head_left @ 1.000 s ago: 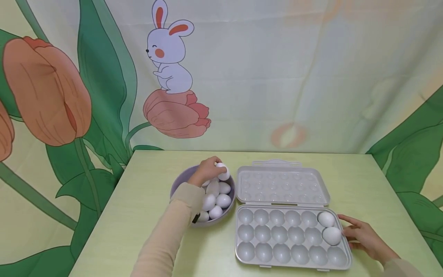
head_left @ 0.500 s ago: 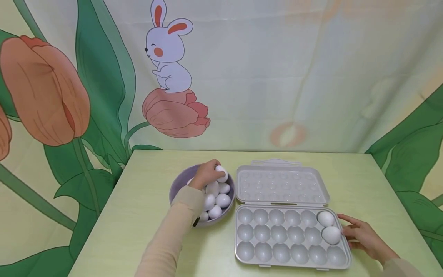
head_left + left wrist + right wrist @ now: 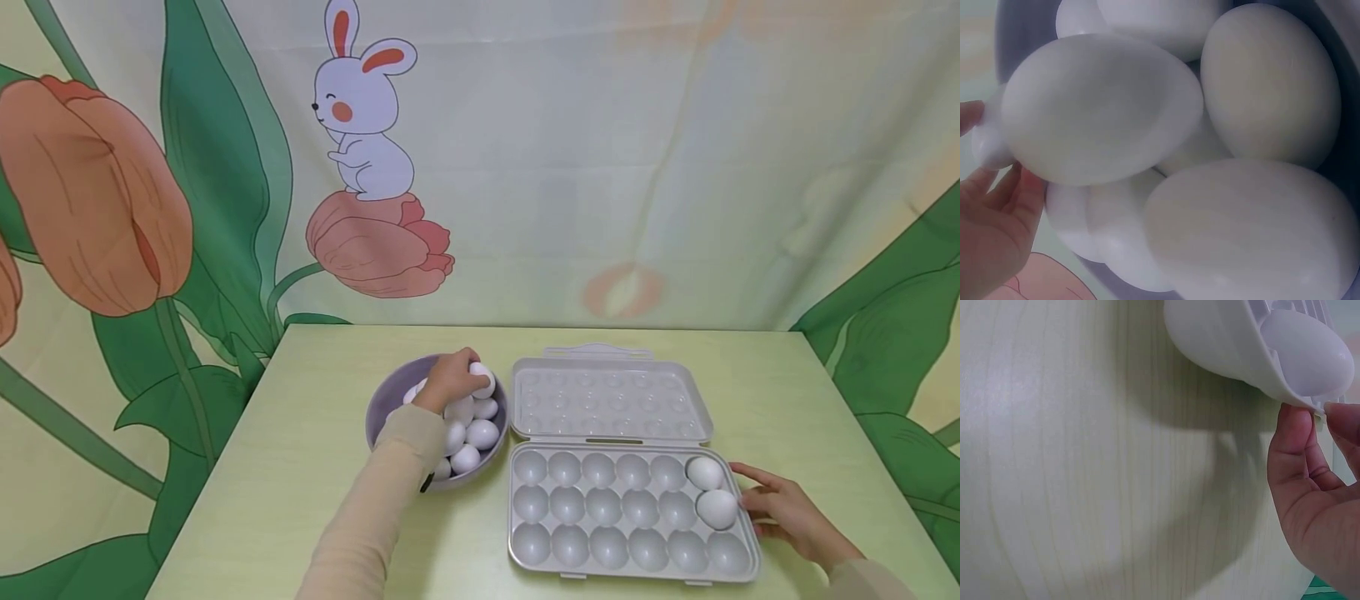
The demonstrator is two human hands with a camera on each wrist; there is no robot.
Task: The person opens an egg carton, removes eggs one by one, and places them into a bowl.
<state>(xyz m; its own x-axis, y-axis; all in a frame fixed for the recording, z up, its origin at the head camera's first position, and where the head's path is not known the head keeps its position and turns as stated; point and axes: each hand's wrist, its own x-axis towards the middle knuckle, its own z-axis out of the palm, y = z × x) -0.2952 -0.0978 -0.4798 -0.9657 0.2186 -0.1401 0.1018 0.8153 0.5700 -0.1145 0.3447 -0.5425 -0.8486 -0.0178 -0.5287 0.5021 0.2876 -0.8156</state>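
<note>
My left hand [image 3: 452, 378] pinches a white egg [image 3: 482, 381] between thumb and fingers at the far right side of a purple-grey bowl [image 3: 384, 398]. In the left wrist view, that egg [image 3: 992, 134] is partly hidden behind a nearer egg [image 3: 1100, 109]. Several more white eggs [image 3: 482, 434] are heaped in the bowl below the hand. A grey egg carton [image 3: 622, 522] lies unfolded to the right, with two eggs in its rightmost column, one at the back [image 3: 705, 473] and one in the middle [image 3: 717, 509]. My right hand [image 3: 787, 514] grips the carton's right rim [image 3: 1300, 403] with its fingertips.
The carton's lid [image 3: 611, 400] lies folded back behind its base, beside the bowl. All stand on a pale yellow-green wooden table [image 3: 300, 467]. A printed curtain [image 3: 540, 167] with a rabbit and tulips hangs behind the table's back edge.
My left hand, with the egg in it, has come slightly lower over the bowl. The right hand has kept its place at the carton's rim.
</note>
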